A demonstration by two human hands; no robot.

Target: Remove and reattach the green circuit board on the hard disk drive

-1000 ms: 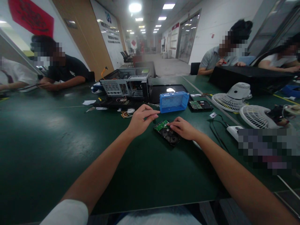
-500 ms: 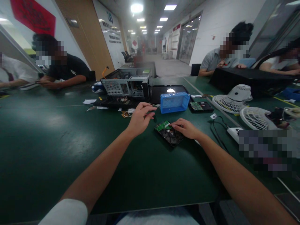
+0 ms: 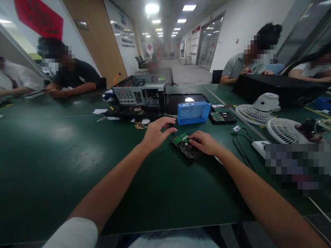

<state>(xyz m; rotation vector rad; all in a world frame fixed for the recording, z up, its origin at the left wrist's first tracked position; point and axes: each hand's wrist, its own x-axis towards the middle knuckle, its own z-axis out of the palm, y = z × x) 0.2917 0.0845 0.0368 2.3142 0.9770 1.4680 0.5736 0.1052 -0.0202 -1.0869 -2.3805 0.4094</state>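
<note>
A hard drive (image 3: 187,151) with a green circuit board at its upper left lies on the green table in front of me. My right hand (image 3: 205,143) rests over its right side, fingertips curled together at the board; anything small between them cannot be made out. My left hand (image 3: 159,132) is raised above the table to the left of the drive, thumb and fingers apart, holding nothing I can see. Just beyond the hands, a blue plastic bin (image 3: 193,113) stands on its side with its open face towards me.
A second hard drive (image 3: 222,117) lies right of the bin. An opened computer case (image 3: 141,94) stands behind my left hand. White fans (image 3: 281,131) and a power strip (image 3: 258,146) are at the right, with a black case (image 3: 274,88) beyond. Several people sit around the table.
My left hand has shifted slightly right and down, closer to the drive, its thumb still apart from the fingers. The right fingers have curled slightly at the board. The drive stays in place.
</note>
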